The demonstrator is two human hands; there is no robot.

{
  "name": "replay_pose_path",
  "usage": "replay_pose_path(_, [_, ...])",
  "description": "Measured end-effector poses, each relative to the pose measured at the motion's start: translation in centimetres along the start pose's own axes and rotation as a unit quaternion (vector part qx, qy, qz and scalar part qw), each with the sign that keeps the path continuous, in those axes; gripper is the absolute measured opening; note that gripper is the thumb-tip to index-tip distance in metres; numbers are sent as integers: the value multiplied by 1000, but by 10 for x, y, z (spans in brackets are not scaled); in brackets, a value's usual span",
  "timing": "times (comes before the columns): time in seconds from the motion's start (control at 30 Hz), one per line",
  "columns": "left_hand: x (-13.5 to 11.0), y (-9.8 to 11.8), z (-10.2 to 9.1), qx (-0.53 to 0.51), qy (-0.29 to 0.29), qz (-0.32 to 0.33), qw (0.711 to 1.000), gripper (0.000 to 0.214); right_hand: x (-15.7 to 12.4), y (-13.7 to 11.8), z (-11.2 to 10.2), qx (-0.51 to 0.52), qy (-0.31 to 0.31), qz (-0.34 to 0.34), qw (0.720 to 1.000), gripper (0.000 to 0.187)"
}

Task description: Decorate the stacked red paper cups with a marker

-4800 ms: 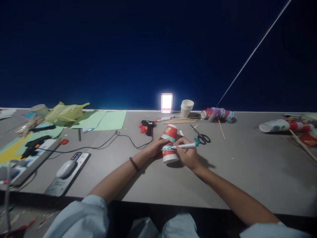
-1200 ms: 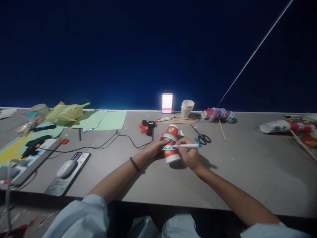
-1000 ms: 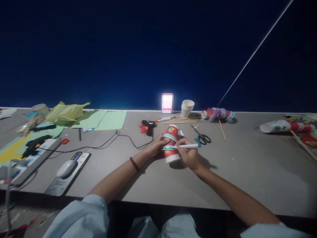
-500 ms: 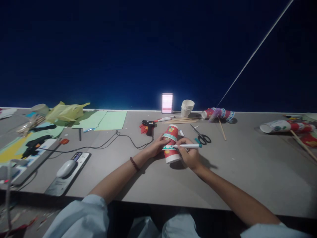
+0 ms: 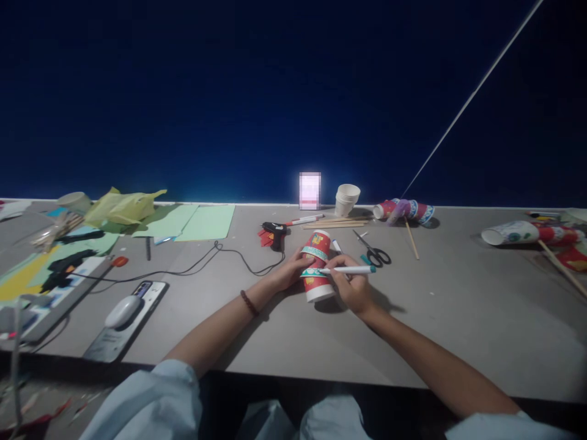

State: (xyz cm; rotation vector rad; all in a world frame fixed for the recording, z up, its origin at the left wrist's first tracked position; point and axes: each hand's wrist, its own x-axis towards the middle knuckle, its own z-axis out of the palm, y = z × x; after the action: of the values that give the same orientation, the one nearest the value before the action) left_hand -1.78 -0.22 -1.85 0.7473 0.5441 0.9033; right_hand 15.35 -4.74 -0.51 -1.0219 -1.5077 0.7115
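In front of me a tube of joined paper cups (image 5: 318, 289), red with teal bands and yellow patches, leans up from the table. Its left side is wrapped by my left hand (image 5: 292, 272), closed around it. My right hand (image 5: 352, 286) pinches a white marker (image 5: 351, 269) with a teal end, whose tip meets the teal band on the cups. Behind that hand, another capped pen (image 5: 336, 245) is partly hidden. Black-handled scissors (image 5: 373, 252) lie just beyond my right hand.
Past the cups are a black glue gun (image 5: 274, 234), wooden sticks (image 5: 337, 225), stacked white cups (image 5: 347, 199) and a lit screen (image 5: 310, 191). Decorated cup tubes (image 5: 420, 212) lie at right. A phone (image 5: 128, 321), power strip (image 5: 68, 296) and green paper (image 5: 208, 222) are at left.
The marker and my right fingers have shifted very slightly to the right along the teal band. My left hand and the cups stay where they were.
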Motion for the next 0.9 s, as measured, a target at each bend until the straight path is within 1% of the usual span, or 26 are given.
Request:
replay_pose_path(0.17, [0, 1, 0, -1, 10, -1, 1000, 56, 0, 2, 1, -5, 0, 1, 1000, 7])
replay_pose_path(0.47, [0, 1, 1, -7, 2, -1, 1000, 48, 1, 0, 0, -1, 2, 1, 1000, 7])
replay_pose_path(0.63, [1, 0, 0, -12, -9, -9, 1000, 37, 2, 0, 0, 12, 1, 13, 1000, 8])
replay_pose_path(0.77, [2, -1, -1, -7, -15, -5, 1000, 38, 2, 0, 0, 26, 2, 14, 1000, 8])
replay_pose_path(0.9, [3, -1, -3, 20, -24, 1, 1000, 37, 2, 0, 0, 25, 10, 13, 1000, 8])
